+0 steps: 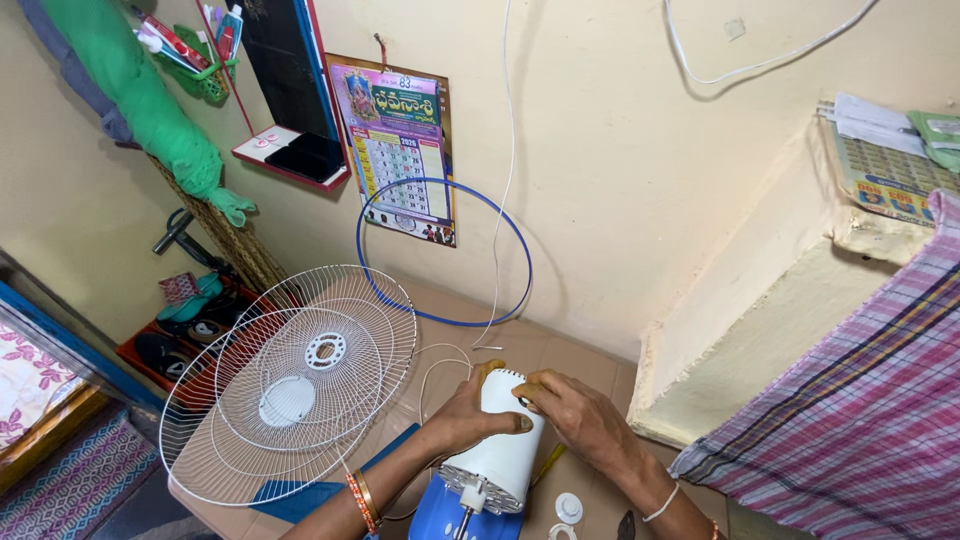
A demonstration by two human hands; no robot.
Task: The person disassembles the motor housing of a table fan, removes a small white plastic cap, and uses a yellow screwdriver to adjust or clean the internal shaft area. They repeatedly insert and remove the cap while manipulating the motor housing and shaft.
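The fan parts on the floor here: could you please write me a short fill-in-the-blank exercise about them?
1. Both hands, the left hand and the right hand, grip the white fan motor housing, which stands on a ____ base.
2. The two wire grilles lying to the left are ____ in colour.
3. The blue ring leans against the ____.
4. A small white cap lies on the floor below the ____ hand.

Missing words: blue; white; wall; right
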